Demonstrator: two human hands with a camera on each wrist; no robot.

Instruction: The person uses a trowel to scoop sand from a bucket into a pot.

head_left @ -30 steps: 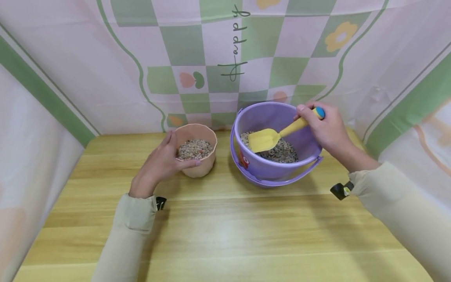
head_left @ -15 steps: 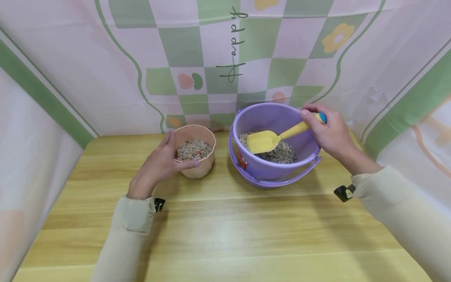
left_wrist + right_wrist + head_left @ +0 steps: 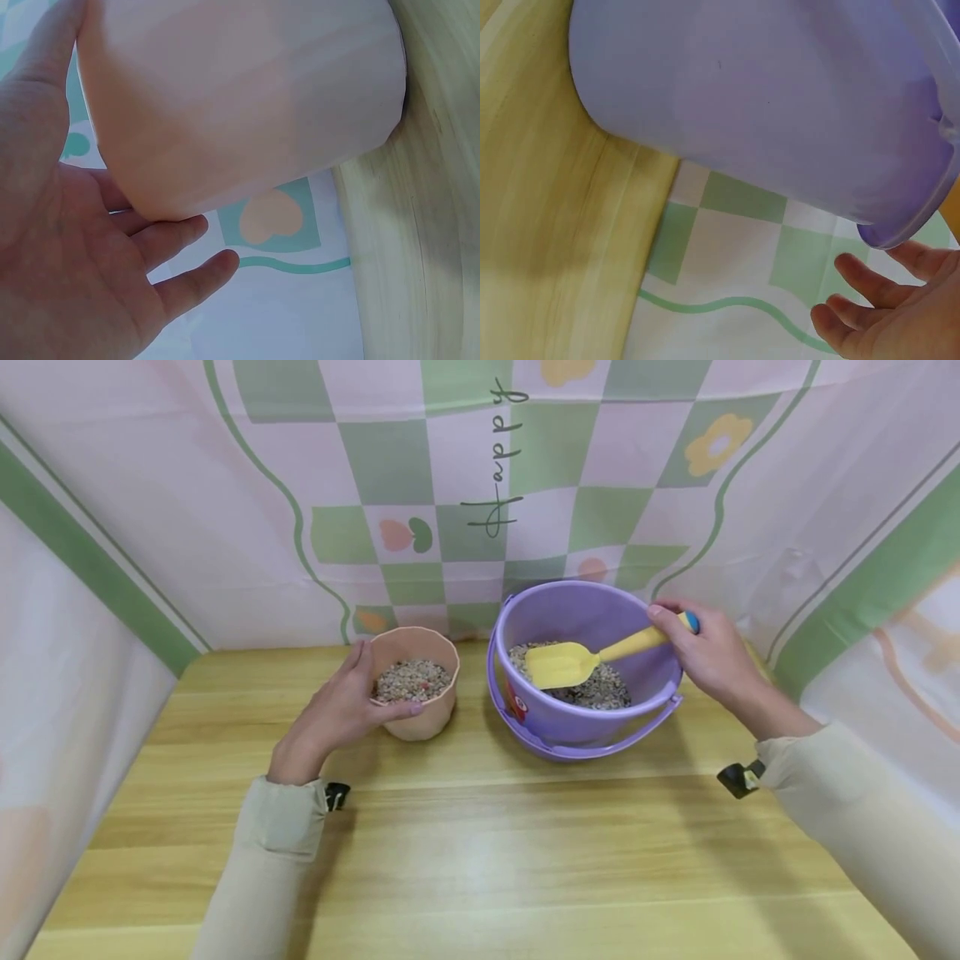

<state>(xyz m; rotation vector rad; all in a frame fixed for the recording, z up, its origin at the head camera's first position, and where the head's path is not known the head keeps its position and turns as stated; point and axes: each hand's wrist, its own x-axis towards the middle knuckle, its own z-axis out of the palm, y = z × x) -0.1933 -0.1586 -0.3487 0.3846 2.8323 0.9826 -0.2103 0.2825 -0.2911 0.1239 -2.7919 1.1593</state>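
In the head view my left hand (image 3: pixel 333 714) holds a peach-coloured pot (image 3: pixel 427 720) by its left side, thumb in front at the rim and fingers behind. Small mixed gravel (image 3: pixel 412 680) partly fills it. The left wrist view shows the pot's wall (image 3: pixel 240 97) between thumb and fingers. At the right, my right hand (image 3: pixel 708 652) has its thumb across the handle of a yellow toy scoop (image 3: pixel 561 665) with a blue end. The scoop lies across a purple bucket (image 3: pixel 585 602), blade over the gravel inside. In the right wrist view the other fingers (image 3: pixel 870 283) spread loosely by the bucket's rim.
Pot and bucket stand side by side on a wooden table (image 3: pixel 465 860), near its back edge. Behind rises a checked green and white cloth (image 3: pixel 390 460). The bucket's purple handle (image 3: pixel 600 750) hangs down at its front.
My right hand has shifted slightly right and down, and the scoop's handle end has sunk with it while the blade keeps nearly its place. The left hand and pot hold still.
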